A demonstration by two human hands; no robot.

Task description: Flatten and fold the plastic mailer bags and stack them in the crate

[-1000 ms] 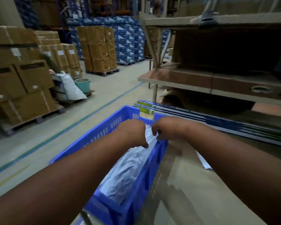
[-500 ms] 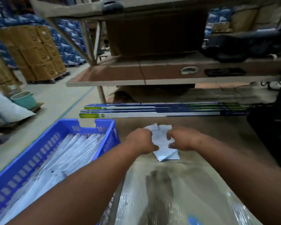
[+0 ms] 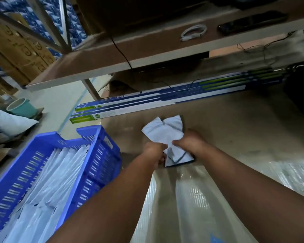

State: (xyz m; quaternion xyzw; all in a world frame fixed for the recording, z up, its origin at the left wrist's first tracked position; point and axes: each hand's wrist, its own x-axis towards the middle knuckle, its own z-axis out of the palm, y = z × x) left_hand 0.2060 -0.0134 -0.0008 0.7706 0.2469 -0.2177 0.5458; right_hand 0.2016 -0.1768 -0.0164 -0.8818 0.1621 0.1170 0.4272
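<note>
- Mailer bag (image 3: 167, 135) lies on the counter (image 3: 235, 123), just right of the blue crate (image 3: 98, 155), crumpled, far end splayed.
- Left hand (image 3: 154, 151) and right hand (image 3: 189, 142): each grip curls round the bag's near part.
- Advice: press it flat first, smooth outward from the centre, then crease square.
- Crate already holds folded bags (image 3: 51, 181); match their orientation.

The left hand (image 3: 154, 151) and right hand (image 3: 191, 143) cover the middle of the white mailer bag (image 3: 162, 131), and their fingertips are out of sight. The blue crate (image 3: 96, 162) runs off the frame at eight o'clock. Print on the long flat boxes (image 3: 165, 100) at twelve o'clock is too small to read.
</note>
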